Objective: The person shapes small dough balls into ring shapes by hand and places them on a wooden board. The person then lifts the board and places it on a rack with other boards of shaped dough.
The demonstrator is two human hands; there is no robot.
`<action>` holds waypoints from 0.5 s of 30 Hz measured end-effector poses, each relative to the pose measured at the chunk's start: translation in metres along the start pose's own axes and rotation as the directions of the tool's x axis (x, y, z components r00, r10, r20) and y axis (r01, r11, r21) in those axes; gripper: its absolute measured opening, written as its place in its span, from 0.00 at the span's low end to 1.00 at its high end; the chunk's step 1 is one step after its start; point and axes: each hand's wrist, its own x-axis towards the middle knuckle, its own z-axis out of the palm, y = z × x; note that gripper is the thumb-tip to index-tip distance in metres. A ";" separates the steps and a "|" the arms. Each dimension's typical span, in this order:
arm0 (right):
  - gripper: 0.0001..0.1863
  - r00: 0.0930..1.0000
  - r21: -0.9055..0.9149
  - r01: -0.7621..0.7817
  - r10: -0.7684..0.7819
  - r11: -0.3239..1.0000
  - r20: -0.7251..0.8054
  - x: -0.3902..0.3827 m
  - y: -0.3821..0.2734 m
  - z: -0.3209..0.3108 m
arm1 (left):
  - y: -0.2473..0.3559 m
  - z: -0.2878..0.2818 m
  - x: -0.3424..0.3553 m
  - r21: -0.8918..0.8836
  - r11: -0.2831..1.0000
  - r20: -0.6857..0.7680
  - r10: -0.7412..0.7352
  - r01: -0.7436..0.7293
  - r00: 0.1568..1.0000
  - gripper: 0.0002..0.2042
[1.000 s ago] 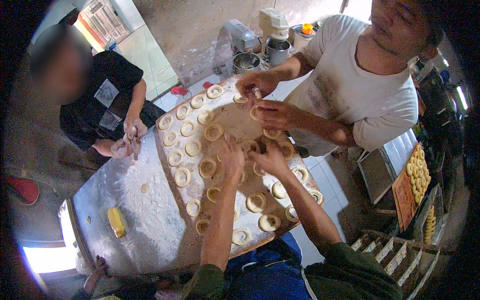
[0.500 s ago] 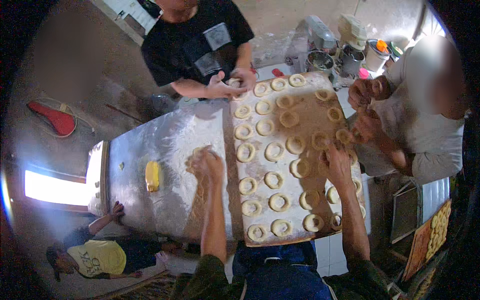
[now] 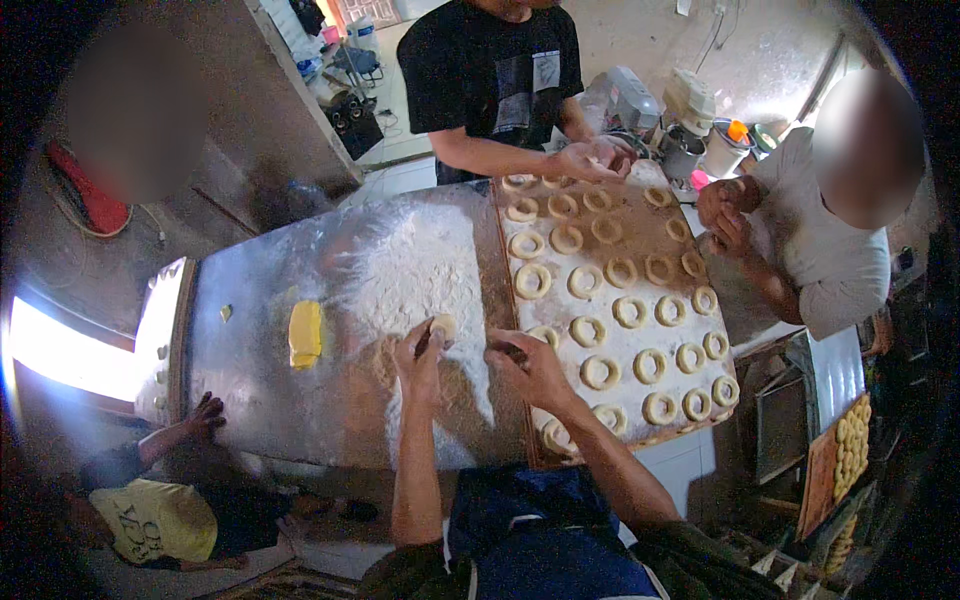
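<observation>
My left hand (image 3: 418,365) is closed around a small, pale, rounded piece of dough (image 3: 443,325), holding it over the floured part of the metal table. Whether that piece has a hole is too small to tell. My right hand (image 3: 530,372) hovers by the left edge of the board, half curled, thumb and fingers apart, with nothing visible in it. Dough rings (image 3: 600,373) lie in rows across the floured board (image 3: 620,400). My right wrist and forearm cover part of the nearest rows.
White flour (image 3: 420,265) is spread over the metal table (image 3: 260,400). A yellow block of fat (image 3: 305,335) sits left of it. Co-workers stand at the far side and at the right, their hands by the board. Mixers and buckets (image 3: 725,155) stand behind; another person is at lower left.
My right hand has come left off the dough rings toward the board's edge. My left hand has lifted from the flour with dough in it. The far co-worker's hands moved right. The view has shifted.
</observation>
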 end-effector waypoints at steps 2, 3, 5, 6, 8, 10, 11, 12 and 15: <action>0.18 0.989 0.112 -0.147 0.142 0.983 0.050 0.009 -0.011 0.035 | 0.012 -0.006 -0.033 -0.061 0.992 -0.031 -0.111 0.109 0.993 0.17; 0.18 0.995 0.114 -0.090 0.085 0.989 0.046 0.007 -0.015 0.044 | 0.018 -0.010 -0.045 -0.104 0.986 -0.046 -0.138 0.133 0.989 0.17; 0.17 0.993 0.075 -0.089 0.083 0.993 0.083 -0.002 -0.024 0.062 | 0.029 -0.022 -0.062 -0.109 0.988 -0.034 -0.114 0.110 0.993 0.17; 0.16 0.991 0.062 -0.123 0.120 0.990 0.060 -0.006 -0.028 0.070 | 0.034 -0.029 -0.069 -0.114 0.987 -0.037 -0.122 0.118 0.992 0.16; 0.15 0.999 0.115 -0.053 0.052 0.992 0.015 -0.014 -0.033 0.085 | 0.041 -0.043 -0.080 -0.092 0.992 -0.034 -0.092 0.089 0.995 0.16; 0.17 0.991 0.156 -0.130 0.129 0.979 0.016 -0.018 -0.038 0.098 | 0.044 -0.055 -0.086 -0.024 0.995 -0.012 -0.095 0.094 0.995 0.15; 0.19 0.997 0.124 -0.080 0.082 0.989 -0.008 -0.019 -0.041 0.103 | 0.043 -0.060 -0.088 0.105 0.992 -0.016 -0.067 0.068 0.998 0.14; 0.21 0.995 0.077 -0.088 0.090 0.993 -0.029 -0.021 -0.044 0.107 | 0.042 -0.063 -0.088 0.102 0.991 0.000 -0.090 0.089 0.996 0.14; 0.29 0.999 -0.003 0.046 -0.046 0.999 0.011 -0.026 -0.055 0.107 | 0.034 -0.069 -0.088 -0.128 0.987 0.075 -0.088 0.097 0.993 0.14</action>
